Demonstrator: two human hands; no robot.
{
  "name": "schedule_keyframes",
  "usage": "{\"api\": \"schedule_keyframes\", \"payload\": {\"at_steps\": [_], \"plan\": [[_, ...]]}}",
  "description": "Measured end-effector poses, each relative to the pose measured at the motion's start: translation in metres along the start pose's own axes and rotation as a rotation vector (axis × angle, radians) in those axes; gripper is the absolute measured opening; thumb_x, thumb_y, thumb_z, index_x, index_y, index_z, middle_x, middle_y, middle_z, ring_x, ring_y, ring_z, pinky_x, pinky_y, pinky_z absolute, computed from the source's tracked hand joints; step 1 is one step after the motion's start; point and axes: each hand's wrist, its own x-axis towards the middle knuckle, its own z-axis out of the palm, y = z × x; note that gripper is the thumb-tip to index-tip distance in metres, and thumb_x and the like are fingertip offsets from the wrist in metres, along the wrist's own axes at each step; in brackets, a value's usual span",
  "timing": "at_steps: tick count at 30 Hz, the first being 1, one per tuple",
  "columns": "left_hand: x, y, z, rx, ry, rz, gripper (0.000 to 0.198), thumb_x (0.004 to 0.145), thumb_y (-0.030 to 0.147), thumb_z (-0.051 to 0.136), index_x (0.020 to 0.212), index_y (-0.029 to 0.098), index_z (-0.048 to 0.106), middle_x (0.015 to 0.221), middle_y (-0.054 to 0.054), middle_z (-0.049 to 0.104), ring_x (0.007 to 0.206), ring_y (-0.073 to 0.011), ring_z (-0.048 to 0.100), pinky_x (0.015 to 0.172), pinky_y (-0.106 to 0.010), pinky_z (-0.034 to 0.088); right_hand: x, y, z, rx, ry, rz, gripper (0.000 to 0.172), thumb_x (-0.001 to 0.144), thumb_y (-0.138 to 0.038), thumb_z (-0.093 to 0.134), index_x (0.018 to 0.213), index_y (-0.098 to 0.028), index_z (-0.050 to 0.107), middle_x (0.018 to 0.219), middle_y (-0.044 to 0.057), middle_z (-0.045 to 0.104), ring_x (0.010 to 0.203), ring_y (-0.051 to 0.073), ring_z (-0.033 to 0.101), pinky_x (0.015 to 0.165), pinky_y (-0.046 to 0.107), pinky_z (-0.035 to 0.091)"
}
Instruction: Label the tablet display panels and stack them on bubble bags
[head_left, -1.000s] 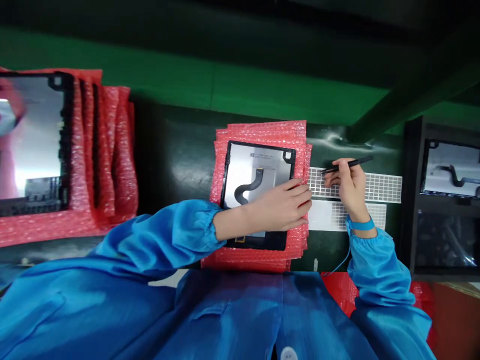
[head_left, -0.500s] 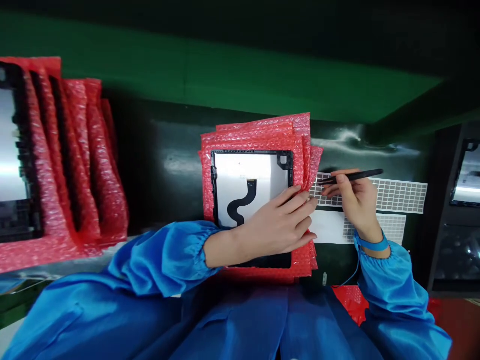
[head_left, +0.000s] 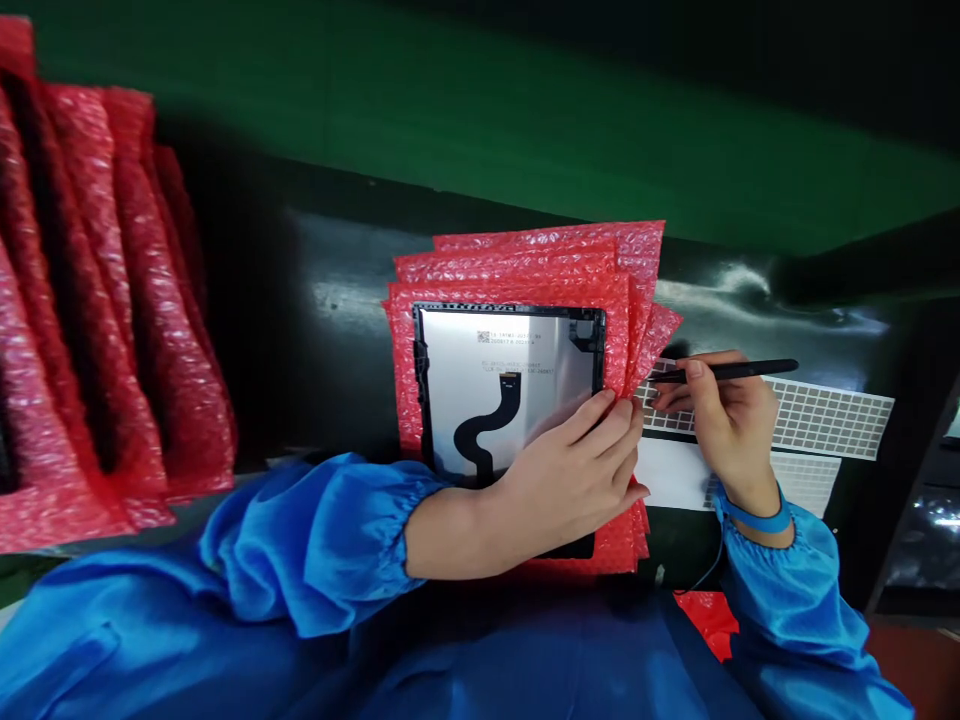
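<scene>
Bags (head_left: 619, 330) fanned nearer gridded sheet (head_left: 829, 415), edges (head_left: 627, 374) in left fingers (head_left: 616, 425), tweezers (head_left: 750, 369) in right fingers (head_left: 706, 390)

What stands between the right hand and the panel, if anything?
The left hand lies across the lower part of the panel and over the right edge of the wrap. That edge and the left end of the upper grid sheet also lie between panel and right hand.
</scene>
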Motion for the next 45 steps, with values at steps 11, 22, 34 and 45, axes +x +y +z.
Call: {"api": "schedule_keyframes", "payload": {"at_steps": [11,22,34,45], "plan": [[0.003,-0.002,0.004,-0.023,0.011,0.017,0.052,0.110,0.048,0.054,0.123,0.006,0.081,0.138,-0.017,0.075,0.128,-0.0311,0.067,0.120,-0.045,0.044,0.006,0.000,-0.002,0.055,-0.034,0.022,0.024,0.103,-0.050,0.072,0.099,-0.026,0.072,0.075,0.000,0.079,0.056,0.017,0.076,0.053,0.028,0.067],[-0.035,0.025,-0.029,-0.191,0.136,0.140,0.036,0.109,0.038,0.057,0.125,0.013,0.077,0.126,-0.013,0.077,0.112,-0.0245,0.070,0.098,-0.038,0.056,0.003,-0.016,-0.012,0.332,0.052,-0.079,0.030,0.103,-0.052,0.068,0.091,-0.024,0.071,0.063,-0.001,0.075,0.042,0.019,0.069,0.040,0.031,0.058],[-0.056,0.005,-0.003,-0.041,0.059,-0.278,0.065,0.109,0.050,0.053,0.149,-0.002,0.055,0.114,-0.017,0.069,0.101,-0.0296,0.064,0.083,-0.041,0.058,0.004,-0.017,0.034,0.260,-0.173,-0.032,0.035,0.102,-0.062,0.067,0.094,-0.028,0.066,0.062,-0.004,0.072,0.052,0.018,0.074,0.047,0.028,0.062],[-0.055,0.005,-0.005,-0.063,0.023,-0.287,0.061,0.108,0.050,0.053,0.147,0.002,0.056,0.114,-0.016,0.068,0.101,-0.0297,0.064,0.083,-0.043,0.056,0.000,-0.015,0.040,0.253,-0.171,0.022,0.041,0.098,-0.067,0.069,0.094,-0.026,0.063,0.061,-0.005,0.071,0.049,0.016,0.072,0.051,0.029,0.064]]}}
